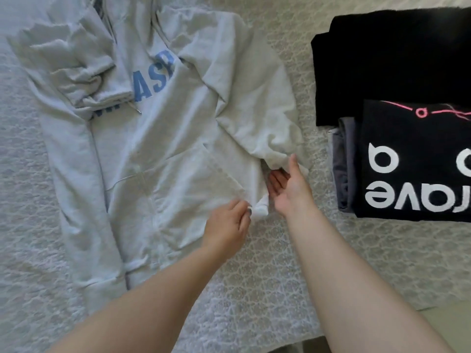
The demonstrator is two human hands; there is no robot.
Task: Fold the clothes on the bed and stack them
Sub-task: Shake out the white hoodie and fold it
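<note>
Grey zip hoodie (pixel 153 149) spread flat on bedspread (pixel 267 276), left sleeve crossed over, right sleeve not yet. Left hand (pixel 226 222) pinching cuff (pixel 261 207); right hand (pixel 288 184) fingers apart under sleeve end. Far right: folded black stack (pixel 407 159), done. Floor strip bottom right.

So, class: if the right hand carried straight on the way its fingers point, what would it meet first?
The right hand points up and away, at the grey hoodie's sleeve cuff. Its fingertips look already at that cuff, so it probably meets the sleeve first, though depth is unclear.
</note>
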